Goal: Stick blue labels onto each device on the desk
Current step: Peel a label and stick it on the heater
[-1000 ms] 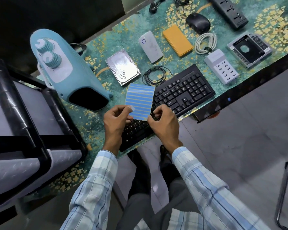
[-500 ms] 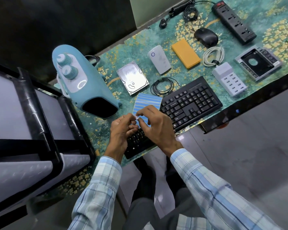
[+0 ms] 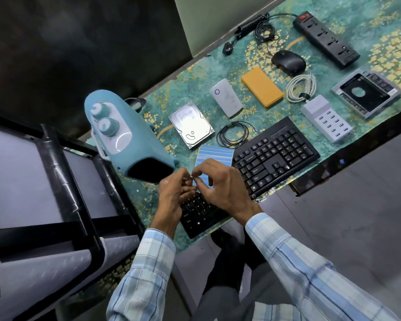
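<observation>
1. Both grips are narrow: the left hand (image 3: 171, 193) pinches the near left corner of the blue label sheet (image 3: 214, 154), and the right hand (image 3: 222, 184) nips at a strip just beside it.
2. A second ago the right hand held the sheet's near right corner. It has since crossed to meet the left, so peeling seems begun; whether a label is free, I cannot tell.
3. The sheet hovers over the black keyboard (image 3: 276, 154), near the hard drive (image 3: 191, 125) on the surface (image 3: 195, 89); no device shows a label yet.
</observation>
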The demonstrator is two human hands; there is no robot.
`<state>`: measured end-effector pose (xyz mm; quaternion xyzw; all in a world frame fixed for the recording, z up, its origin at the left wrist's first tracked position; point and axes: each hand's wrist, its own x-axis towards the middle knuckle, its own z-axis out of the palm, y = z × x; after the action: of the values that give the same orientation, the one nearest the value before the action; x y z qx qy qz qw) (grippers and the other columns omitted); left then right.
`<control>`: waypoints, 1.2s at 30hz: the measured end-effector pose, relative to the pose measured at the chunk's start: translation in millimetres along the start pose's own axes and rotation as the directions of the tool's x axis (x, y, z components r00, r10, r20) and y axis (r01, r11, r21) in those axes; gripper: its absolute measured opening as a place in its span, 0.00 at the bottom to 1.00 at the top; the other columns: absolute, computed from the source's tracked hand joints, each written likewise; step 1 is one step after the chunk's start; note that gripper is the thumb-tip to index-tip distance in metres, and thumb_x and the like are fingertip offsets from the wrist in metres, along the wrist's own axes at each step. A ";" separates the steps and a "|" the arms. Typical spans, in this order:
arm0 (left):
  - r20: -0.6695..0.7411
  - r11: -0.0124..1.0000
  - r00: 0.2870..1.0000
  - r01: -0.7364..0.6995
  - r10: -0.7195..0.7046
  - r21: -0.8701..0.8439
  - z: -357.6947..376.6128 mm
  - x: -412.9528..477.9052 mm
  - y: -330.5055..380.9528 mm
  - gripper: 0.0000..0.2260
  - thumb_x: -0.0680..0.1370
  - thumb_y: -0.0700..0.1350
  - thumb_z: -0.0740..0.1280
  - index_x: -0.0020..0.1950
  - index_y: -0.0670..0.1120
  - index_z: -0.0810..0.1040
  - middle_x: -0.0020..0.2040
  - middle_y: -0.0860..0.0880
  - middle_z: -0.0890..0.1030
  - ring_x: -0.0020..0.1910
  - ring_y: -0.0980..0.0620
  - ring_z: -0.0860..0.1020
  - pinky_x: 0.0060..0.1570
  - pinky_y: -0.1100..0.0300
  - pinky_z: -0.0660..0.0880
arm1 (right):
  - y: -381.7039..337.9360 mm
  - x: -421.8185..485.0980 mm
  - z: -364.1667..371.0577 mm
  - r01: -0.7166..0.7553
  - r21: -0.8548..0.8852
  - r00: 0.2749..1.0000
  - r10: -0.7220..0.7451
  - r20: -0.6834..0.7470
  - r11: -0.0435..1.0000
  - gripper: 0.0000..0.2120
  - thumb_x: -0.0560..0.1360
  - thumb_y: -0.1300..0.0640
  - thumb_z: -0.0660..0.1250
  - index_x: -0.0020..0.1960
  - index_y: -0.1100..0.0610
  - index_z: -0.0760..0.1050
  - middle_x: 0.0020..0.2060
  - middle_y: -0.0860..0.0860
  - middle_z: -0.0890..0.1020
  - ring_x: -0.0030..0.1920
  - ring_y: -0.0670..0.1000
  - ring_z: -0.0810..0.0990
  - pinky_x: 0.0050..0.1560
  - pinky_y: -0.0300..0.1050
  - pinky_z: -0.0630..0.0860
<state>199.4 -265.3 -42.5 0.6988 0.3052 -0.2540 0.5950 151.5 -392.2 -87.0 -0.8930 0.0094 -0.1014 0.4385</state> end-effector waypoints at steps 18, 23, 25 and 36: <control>-0.161 0.364 0.437 -0.433 0.885 0.825 -58.0 1.1 105.4 0.24 0.70 0.56 0.73 0.63 0.49 0.76 0.58 0.48 0.78 0.57 0.45 0.76 0.52 0.52 0.73 | -3.9 25.8 4.0 -0.219 0.293 0.961 0.258 -0.101 0.931 0.04 0.75 0.57 0.73 0.45 0.49 0.80 0.43 0.41 0.84 0.31 0.47 0.80 0.37 0.47 0.78; -0.364 0.650 0.752 -0.111 0.550 0.752 -45.9 36.4 109.7 0.63 0.62 0.64 0.81 0.83 0.46 0.45 0.82 0.36 0.51 0.81 0.35 0.54 0.74 0.38 0.61 | -2.2 47.0 1.1 -0.221 0.325 0.967 0.249 -0.047 0.920 0.01 0.76 0.54 0.71 0.45 0.49 0.80 0.42 0.40 0.83 0.33 0.48 0.81 0.39 0.51 0.80; -0.402 0.724 0.763 -0.124 0.507 0.678 -42.6 40.3 107.5 0.66 0.61 0.61 0.83 0.84 0.47 0.42 0.81 0.35 0.54 0.79 0.35 0.59 0.74 0.40 0.62 | 2.7 53.7 -3.1 -0.224 0.323 0.967 0.250 -0.041 0.920 0.01 0.76 0.55 0.71 0.46 0.49 0.80 0.43 0.39 0.83 0.32 0.47 0.81 0.39 0.51 0.80; -0.314 0.971 0.933 -0.113 0.177 0.210 -119.1 54.5 104.3 0.42 0.59 0.45 0.87 0.70 0.45 0.74 0.59 0.46 0.86 0.55 0.45 0.86 0.45 0.48 0.85 | 25.3 81.7 -19.9 -0.306 0.410 0.951 0.297 0.086 0.860 0.01 0.76 0.55 0.71 0.46 0.51 0.82 0.41 0.43 0.85 0.34 0.44 0.81 0.41 0.43 0.80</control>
<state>311.8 -152.0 8.3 0.8053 0.3224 -0.1163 0.4837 229.5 -432.0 -80.9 -0.7667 0.1227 -0.0225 0.6298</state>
